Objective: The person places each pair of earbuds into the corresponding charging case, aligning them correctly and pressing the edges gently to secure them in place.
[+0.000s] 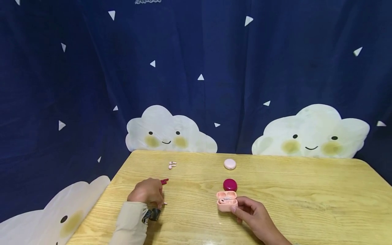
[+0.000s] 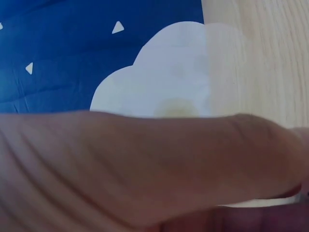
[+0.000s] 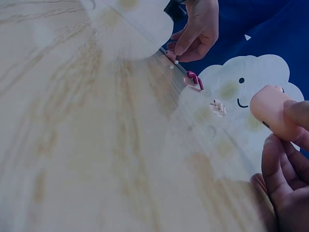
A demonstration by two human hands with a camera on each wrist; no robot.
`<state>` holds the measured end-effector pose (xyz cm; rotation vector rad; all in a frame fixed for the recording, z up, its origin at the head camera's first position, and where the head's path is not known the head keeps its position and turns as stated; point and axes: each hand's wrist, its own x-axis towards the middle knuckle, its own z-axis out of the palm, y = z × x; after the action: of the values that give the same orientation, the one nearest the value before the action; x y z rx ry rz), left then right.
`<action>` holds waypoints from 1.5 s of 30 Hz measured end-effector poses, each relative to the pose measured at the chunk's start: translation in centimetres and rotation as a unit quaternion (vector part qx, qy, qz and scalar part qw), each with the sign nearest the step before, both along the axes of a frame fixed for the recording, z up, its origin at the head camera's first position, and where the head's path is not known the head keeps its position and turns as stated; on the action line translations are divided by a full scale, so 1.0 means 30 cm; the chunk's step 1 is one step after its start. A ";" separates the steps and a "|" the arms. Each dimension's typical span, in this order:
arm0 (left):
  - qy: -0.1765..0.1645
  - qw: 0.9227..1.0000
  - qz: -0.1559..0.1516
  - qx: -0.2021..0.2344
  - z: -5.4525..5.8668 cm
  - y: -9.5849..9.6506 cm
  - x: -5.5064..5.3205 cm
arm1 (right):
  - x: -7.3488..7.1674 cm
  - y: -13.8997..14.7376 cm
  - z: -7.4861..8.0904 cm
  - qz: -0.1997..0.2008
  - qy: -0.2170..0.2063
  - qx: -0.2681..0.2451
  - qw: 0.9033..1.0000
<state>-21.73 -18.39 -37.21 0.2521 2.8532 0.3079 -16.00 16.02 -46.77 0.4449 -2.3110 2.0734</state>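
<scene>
On the right, my right hand (image 1: 251, 216) grips a peach earbud case (image 1: 227, 206) between thumb and fingers. Its lid stands up, and one earbud (image 1: 222, 201) sits in the left slot. The right wrist view shows the back of this case (image 3: 273, 112) held by the fingertips. Over the left part of the table, my left hand (image 1: 148, 192) has its fingertips down around a small pale pink earbud (image 3: 170, 55). A bit of that earbud's stem (image 1: 165, 203) pokes out beside the fingers. In the left wrist view a finger (image 2: 159, 164) hides most of the work.
Dark magenta earbuds (image 1: 164, 181) lie just beyond my left hand, and pale pink earbuds (image 1: 172, 165) lie farther back. A round magenta case (image 1: 230, 185) stands right behind the peach case, with a round pale pink case (image 1: 229, 164) behind it. A blue curtain borders the wooden table (image 1: 306, 197).
</scene>
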 end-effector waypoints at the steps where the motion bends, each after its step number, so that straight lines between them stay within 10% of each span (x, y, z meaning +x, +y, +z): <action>1: -0.001 1.000 -0.001 -0.002 -0.001 -0.001 -0.001 | 0.000 0.000 0.000 -0.001 0.001 0.000 1.000; 31: 0.009 1.000 -0.018 -0.015 -0.021 0.015 -0.005 | -0.004 0.006 -0.002 0.018 -0.002 -0.010 1.000; 45: 0.097 0.982 -0.133 0.095 0.010 0.065 -0.015 | -0.004 0.011 0.007 0.016 -0.008 -0.001 1.000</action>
<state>-22.18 -16.45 -36.92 0.7316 2.9302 0.5270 -16.12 16.36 -46.56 0.4706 -2.3251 2.1008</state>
